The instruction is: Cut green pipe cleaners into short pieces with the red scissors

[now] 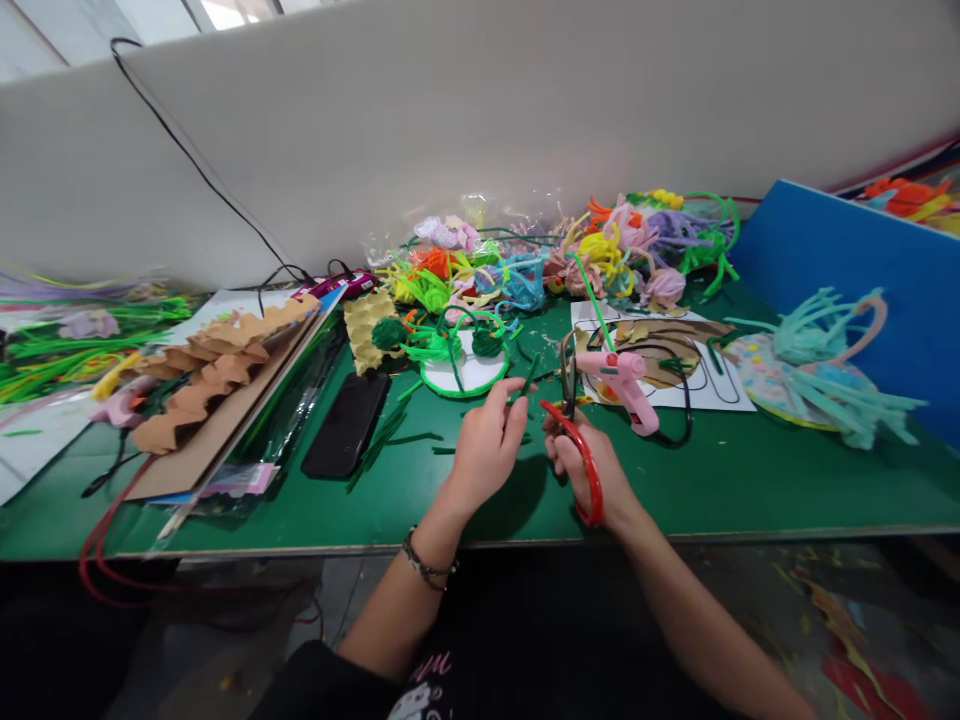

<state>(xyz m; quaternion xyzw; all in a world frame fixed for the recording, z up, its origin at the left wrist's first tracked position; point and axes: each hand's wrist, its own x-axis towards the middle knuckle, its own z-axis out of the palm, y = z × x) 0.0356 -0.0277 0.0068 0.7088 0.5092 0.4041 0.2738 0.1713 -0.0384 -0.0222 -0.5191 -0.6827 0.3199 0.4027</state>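
My left hand [486,440] is closed, its thumb and fingertips pinching a short dark green pipe cleaner [533,372]. In my right hand [600,470] is a pair of red-handled scissors [584,448], blades pointing away from me, to the right of the pipe cleaner. Just beyond my left hand lies a white disc [474,372] edged in bright green, with green pipe-cleaner shapes on it. A pink glue gun [621,378] rests past my right hand on a white sheet [739,393]. Cut dark green pieces [382,440] lie left of my left hand.
A black phone [346,425] and corrugated brown paper [206,385] on cardboard lie to the left. Pipe-cleaner flowers [517,280] are heaped along the wall. At right are a turquoise fluffy piece [825,365] and an upright blue board [817,255]. The table's front edge [337,548] runs under my forearms.
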